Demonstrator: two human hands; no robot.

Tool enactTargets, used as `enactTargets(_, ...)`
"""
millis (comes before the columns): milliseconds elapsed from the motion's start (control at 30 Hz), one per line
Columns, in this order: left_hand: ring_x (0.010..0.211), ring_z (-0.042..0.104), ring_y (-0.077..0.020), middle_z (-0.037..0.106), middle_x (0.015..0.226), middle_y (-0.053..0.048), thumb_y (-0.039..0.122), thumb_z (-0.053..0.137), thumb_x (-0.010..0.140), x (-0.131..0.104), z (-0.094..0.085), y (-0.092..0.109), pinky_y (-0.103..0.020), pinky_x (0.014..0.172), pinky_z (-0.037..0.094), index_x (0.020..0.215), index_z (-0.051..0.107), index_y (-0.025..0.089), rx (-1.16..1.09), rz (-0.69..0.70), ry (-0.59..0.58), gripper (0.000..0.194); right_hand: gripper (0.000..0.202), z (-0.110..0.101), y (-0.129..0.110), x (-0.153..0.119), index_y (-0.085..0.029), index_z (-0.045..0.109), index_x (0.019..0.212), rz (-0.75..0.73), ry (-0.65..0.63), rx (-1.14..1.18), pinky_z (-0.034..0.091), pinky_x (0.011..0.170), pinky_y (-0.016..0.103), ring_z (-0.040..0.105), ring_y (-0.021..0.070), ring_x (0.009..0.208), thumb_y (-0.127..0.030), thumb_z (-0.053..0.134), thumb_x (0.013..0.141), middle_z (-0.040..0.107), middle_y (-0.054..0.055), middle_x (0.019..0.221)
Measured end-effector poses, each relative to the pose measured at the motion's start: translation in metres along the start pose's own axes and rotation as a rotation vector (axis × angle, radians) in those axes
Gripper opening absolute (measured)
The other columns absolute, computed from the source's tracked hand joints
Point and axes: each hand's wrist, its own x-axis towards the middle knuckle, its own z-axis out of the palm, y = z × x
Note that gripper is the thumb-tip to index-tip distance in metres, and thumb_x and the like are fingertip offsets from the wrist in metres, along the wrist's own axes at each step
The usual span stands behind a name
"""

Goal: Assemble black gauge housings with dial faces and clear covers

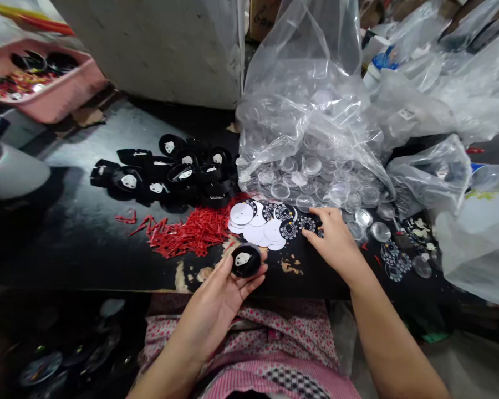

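My left hand (224, 293) grips a round black housing (247, 260) with a white piece in its middle, tilted toward me. Over the right end of a pile of black-and-white dial discs (289, 229), my right hand (332, 238) has its thumb and fingers apart, beside one small printed dial (306, 223). I cannot tell whether the fingertips touch it. Several plain white discs (255, 233) lie overlapping among the dials. Left of them is a heap of thin red plastic pointers (191, 230). Behind that heap, more black housings (166, 172) are piled up.
A large clear bag (307, 122) spills transparent round covers (336, 191) behind the discs. On the right lie loose dials (395, 260) and plastic bags (478, 238). At the far left stands a pink basket (72, 91) of small parts. A grey box (162, 50) stands behind the table.
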Motion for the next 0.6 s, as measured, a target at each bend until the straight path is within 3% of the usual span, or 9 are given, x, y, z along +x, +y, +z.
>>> enactTargets(133, 0.093, 0.074, -0.0237, 0.074, 0.114, -0.016, 0.039, 0.063, 0.09, -0.0013, 0.0018, -0.0009, -0.035, 0.084, 0.059, 0.119, 0.061, 0.016, 0.02, 0.026, -0.033, 0.037, 0.042, -0.0039, 0.004, 0.0014, -0.02, 0.057, 0.126, 0.006, -0.012, -0.038, 0.042, 0.102, 0.053, 0.054, 0.0325, 0.122, -0.027, 0.063, 0.085, 0.057, 0.013, 0.128)
enactTargets(267, 0.092, 0.074, -0.0235, 0.075, 0.111, -0.014, 0.038, 0.062, 0.091, -0.0001, 0.0028, -0.0021, -0.034, 0.083, 0.059, 0.116, 0.064, 0.018, 0.028, 0.035, -0.046, 0.033, 0.049, -0.003, 0.0036, -0.0016, -0.02, 0.051, 0.134, -0.068, -0.02, -0.03, 0.04, 0.104, 0.053, 0.05, 0.0324, 0.126, -0.024, 0.062, 0.086, 0.055, 0.012, 0.137)
enactTargets(367, 0.093, 0.074, -0.0227, 0.076, 0.111, -0.012, 0.039, 0.061, 0.091, 0.0005, 0.0005, -0.0032, -0.033, 0.083, 0.06, 0.116, 0.065, 0.019, 0.024, 0.032, -0.065, 0.032, 0.044, -0.0018, 0.0027, -0.0045, -0.021, 0.053, 0.132, -0.122, -0.017, -0.065, 0.04, 0.103, 0.054, 0.051, 0.0316, 0.123, -0.021, 0.058, 0.088, 0.058, 0.01, 0.133)
enactTargets(600, 0.094, 0.074, -0.0225, 0.076, 0.111, -0.01, 0.04, 0.062, 0.091, 0.0049, -0.0053, -0.006, -0.034, 0.085, 0.06, 0.114, 0.068, 0.023, 0.021, 0.039, -0.124, 0.029, 0.038, -0.0021, 0.0094, -0.0033, -0.02, 0.058, 0.12, -0.057, -0.049, 0.078, 0.045, 0.1, 0.045, 0.056, 0.0262, 0.113, -0.023, 0.064, 0.083, 0.055, 0.01, 0.121)
